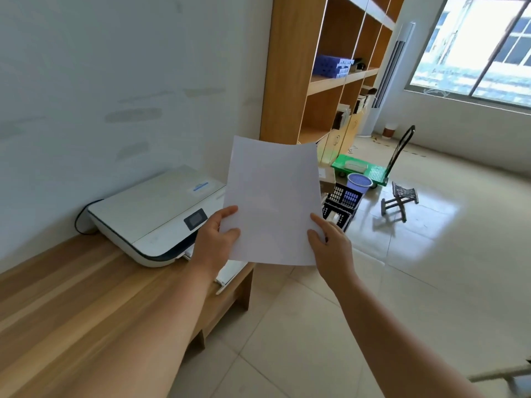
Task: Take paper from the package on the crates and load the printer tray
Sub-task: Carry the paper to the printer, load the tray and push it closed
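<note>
I hold a thin stack of white paper [273,202] upright in front of me with both hands. My left hand [214,239] grips its lower left edge and my right hand [330,245] grips its lower right edge. The white printer [149,211] sits on a low wooden bench [86,297] to the left of the paper. Its pulled-out tray [230,274] juts past the bench's right end, partly hidden by my left wrist. Black crates [342,202] stand on the floor behind the paper; the package is hidden from view.
A tall wooden shelf unit [316,81] rises behind the printer's right side. A green hand trolley [365,168], a blue basket [359,182] and a small folding stool [399,199] stand on the tiled floor to the right.
</note>
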### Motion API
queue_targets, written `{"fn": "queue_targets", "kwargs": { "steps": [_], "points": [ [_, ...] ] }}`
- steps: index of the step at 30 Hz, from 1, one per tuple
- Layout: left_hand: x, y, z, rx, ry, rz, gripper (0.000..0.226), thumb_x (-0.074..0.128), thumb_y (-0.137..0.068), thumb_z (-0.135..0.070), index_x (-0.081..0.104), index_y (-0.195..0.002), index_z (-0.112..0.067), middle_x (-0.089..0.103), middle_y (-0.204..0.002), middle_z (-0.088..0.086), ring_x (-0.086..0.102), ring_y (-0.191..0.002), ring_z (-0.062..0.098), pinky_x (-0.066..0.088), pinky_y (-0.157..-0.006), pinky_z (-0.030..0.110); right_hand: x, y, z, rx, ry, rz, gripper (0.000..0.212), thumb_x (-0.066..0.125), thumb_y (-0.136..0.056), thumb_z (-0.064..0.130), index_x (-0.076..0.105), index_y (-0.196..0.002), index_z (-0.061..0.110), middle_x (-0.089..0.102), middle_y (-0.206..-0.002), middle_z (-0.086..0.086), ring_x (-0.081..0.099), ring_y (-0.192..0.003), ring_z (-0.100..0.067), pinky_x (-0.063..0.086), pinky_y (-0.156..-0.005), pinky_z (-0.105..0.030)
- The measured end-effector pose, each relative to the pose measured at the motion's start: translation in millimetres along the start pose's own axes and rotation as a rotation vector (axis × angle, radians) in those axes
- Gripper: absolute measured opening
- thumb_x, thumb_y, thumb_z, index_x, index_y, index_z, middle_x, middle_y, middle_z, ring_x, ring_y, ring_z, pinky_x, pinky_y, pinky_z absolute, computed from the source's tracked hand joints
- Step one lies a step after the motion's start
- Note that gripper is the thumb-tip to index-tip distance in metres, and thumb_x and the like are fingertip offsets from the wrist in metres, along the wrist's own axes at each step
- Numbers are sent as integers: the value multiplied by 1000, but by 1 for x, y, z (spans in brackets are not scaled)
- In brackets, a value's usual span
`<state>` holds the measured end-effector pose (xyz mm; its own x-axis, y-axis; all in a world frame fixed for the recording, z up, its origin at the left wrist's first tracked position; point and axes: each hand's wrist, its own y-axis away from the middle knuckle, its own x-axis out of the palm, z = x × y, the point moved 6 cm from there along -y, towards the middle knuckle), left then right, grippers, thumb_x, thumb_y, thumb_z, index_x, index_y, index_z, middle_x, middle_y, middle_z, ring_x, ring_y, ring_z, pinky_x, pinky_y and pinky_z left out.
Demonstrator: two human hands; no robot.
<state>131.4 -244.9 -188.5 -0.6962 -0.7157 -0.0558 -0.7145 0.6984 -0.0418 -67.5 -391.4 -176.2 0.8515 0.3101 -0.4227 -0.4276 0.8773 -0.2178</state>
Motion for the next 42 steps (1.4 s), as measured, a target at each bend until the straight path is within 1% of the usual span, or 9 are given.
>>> {"fn": "queue_targets", "kwargs": {
  "steps": [7, 11, 15, 19, 23, 27, 34, 39, 42],
  "points": [
    [-21, -45, 14, -44, -47, -148, 43, 57, -89, -9, 56, -126, -30, 58, -122, -3, 59, -102, 13, 52, -74, 20, 57, -72, -14, -1, -28, 170, 39, 52, -98, 19, 50, -137, 23, 52, -120, 8, 53, -93, -1, 45, -60, -6],
    [-33, -56, 31, -81, -70, -277, 41, 60, -88, -11, 56, -118, -39, 59, -122, -5, 59, -105, 14, 51, -75, 20, 97, -111, -19, -28, -34, 312, 35, 50, -99, 23, 52, -134, 29, 52, -113, 12, 54, -95, -6, 45, -63, -10],
    [-39, -63, 38, -101, -82, -451, 43, 61, -87, -7, 57, -118, -37, 60, -118, -9, 60, -104, 8, 49, -70, 11, 135, -149, -29, -16, -61, 457, 32, 53, -97, 29, 57, -128, 36, 54, -123, 10, 59, -97, -13, 55, -66, -18],
    [-31, -70, 38, -131, -110, -602, 47, 61, -87, -8, 55, -128, -30, 50, -128, -15, 39, -122, 1, 36, -96, 21, 155, -184, -29, -23, -100, 612, 33, 53, -97, 28, 57, -129, 33, 57, -114, 8, 62, -86, -13, 59, -66, -25],
    [-11, -75, 44, -172, -112, -735, 47, 61, -86, -8, 55, -127, -30, 48, -130, -14, 36, -123, 1, 35, -97, 22, 166, -215, -31, -76, -115, 739, 34, 50, -99, 22, 56, -131, 29, 58, -115, 4, 60, -83, -8, 49, -52, -11],
    [15, -75, 52, -202, -92, -829, 46, 59, -87, -6, 55, -127, -29, 51, -127, -10, 50, -103, -4, 40, -74, 11, 170, -233, -44, -104, -110, 850, 33, 49, -99, 19, 56, -131, 26, 54, -101, 9, 54, -79, -6, 41, -46, -4],
    [47, -64, 64, -269, -57, -928, 44, 60, -87, -4, 56, -126, -25, 57, -113, -8, 58, -88, 0, 44, -52, 4, 178, -246, -69, -85, -84, 985, 33, 51, -98, 23, 57, -130, 31, 57, -112, 2, 60, -84, -10, 49, -53, -13],
    [56, -61, 90, -356, -51, -911, 45, 61, -84, -6, 57, -122, -30, 60, -121, -1, 63, -98, 13, 52, -71, 21, 176, -243, -95, -81, -1, 1011, 32, 52, -97, 25, 59, -126, 36, 61, -98, 10, 61, -77, -14, 59, -74, -40],
    [63, -58, 112, -420, -26, -893, 46, 62, -83, -7, 57, -122, -31, 60, -123, -1, 62, -102, 16, 52, -78, 27, 173, -238, -113, -35, 57, 1016, 33, 51, -97, 23, 59, -127, 33, 58, -90, 12, 58, -75, -21, 55, -72, -44]
  ]
}}
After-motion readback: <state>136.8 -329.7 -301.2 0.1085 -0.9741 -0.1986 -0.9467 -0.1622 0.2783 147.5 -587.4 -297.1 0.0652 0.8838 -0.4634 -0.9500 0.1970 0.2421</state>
